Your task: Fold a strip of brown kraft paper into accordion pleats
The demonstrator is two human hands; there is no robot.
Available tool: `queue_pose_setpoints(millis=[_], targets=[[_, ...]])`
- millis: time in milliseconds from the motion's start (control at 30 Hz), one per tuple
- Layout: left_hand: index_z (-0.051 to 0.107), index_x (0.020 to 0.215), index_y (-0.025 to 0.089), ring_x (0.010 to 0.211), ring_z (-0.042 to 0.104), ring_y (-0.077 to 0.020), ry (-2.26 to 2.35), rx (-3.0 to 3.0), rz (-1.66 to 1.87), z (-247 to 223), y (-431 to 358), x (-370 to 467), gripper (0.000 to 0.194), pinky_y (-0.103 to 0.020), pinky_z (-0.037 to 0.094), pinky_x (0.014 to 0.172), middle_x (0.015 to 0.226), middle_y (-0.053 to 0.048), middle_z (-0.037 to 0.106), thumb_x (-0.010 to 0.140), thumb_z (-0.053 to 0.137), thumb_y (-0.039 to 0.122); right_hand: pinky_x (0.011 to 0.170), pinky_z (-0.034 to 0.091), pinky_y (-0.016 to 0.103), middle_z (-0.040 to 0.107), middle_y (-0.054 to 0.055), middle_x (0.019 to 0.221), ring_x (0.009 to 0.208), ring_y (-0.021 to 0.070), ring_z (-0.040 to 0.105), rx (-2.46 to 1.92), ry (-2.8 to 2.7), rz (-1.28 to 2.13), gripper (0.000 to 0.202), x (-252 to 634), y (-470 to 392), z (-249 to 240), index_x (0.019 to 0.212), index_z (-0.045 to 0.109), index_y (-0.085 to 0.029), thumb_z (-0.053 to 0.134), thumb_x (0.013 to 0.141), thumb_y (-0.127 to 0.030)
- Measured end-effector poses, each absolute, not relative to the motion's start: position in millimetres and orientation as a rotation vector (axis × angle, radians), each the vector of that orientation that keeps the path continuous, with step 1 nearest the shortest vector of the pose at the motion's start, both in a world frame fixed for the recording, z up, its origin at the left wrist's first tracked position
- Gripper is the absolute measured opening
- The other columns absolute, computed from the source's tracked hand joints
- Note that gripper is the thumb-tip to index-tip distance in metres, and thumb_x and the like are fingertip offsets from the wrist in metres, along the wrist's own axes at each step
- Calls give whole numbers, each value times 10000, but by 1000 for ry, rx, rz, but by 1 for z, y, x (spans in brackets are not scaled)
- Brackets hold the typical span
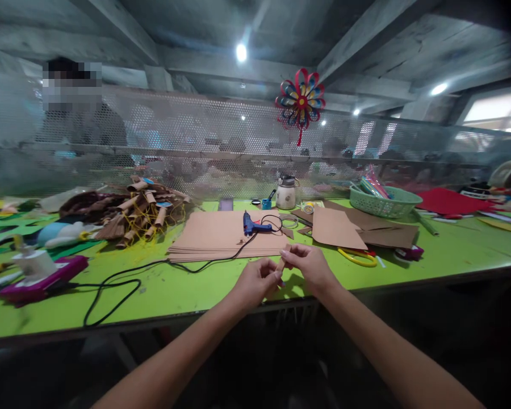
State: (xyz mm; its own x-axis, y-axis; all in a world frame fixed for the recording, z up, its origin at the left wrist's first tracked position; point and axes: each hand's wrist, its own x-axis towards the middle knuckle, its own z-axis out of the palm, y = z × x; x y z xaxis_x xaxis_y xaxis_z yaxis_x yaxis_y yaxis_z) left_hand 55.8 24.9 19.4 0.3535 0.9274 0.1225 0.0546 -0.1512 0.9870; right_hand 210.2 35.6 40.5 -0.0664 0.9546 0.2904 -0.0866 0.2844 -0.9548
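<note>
A small brown cardboard piece [282, 262] is pinched between my two hands above the front of the green table. My left hand [259, 279] grips its lower end with closed fingers. At its upper end, my right hand [310, 264] closes thumb and fingers on it. Just beyond lies a stack of brown cardboard sheets [208, 233]. On that stack rests a blue glue gun [255, 225], its black cord [204, 266] trailing left across the table. More cardboard sheets [336, 227] lie to the right of my hands.
Brown paper rolls with yellow string [142, 216] are heaped at the left, behind a purple power strip [46, 278]. Yellow-handled scissors [357, 258] and a green basket [385, 203] are at the right. A jar [285, 193] stands before the perforated screen [221, 130]. A person [83, 122] is beyond it.
</note>
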Motion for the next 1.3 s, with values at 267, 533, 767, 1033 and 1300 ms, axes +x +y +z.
queue_pose_setpoints(millis=[267, 533, 767, 1033, 1300], targets=[[547, 756, 142, 587, 599, -150, 807, 1493, 937, 38, 27, 56, 357, -256, 445, 596, 674, -47, 662, 675, 729, 438, 573, 359, 251, 553, -18, 571, 569, 112, 454, -862, -1366, 1037, 250, 213, 37, 44, 645, 621, -144, 732, 679, -365], [548, 731, 137, 609, 577, -149, 873, 1510, 967, 24, 26, 61, 382, -252, 431, 596, 649, -32, 622, 699, 678, 495, 569, 354, 246, 518, -26, 571, 572, 112, 438, -890, -1387, 1034, 234, 209, 24, 32, 633, 592, -148, 685, 727, -341], [527, 780, 152, 524, 575, -148, 914, 1425, 921, 24, 21, 61, 423, -233, 422, 490, 588, -9, 603, 702, 658, 546, 545, 340, 245, 509, -30, 543, 539, 105, 424, -881, -1329, 1023, 223, 208, 29, 30, 609, 588, -149, 690, 711, -319], [534, 803, 154, 558, 608, -159, 886, 1319, 954, 25, 6, 53, 421, -240, 455, 528, 639, -40, 661, 739, 647, 554, 605, 401, 250, 554, -16, 599, 586, 110, 479, -827, -1378, 1056, 311, 200, 27, 39, 651, 606, -145, 649, 786, -422], [667, 859, 136, 692, 605, -132, 766, 949, 1220, 27, 3, 54, 366, -209, 463, 644, 787, -28, 671, 676, 764, 437, 662, 473, 271, 656, 62, 781, 741, 161, 587, -934, -1259, 1009, 418, 195, 9, 27, 916, 679, -132, 545, 853, -522]])
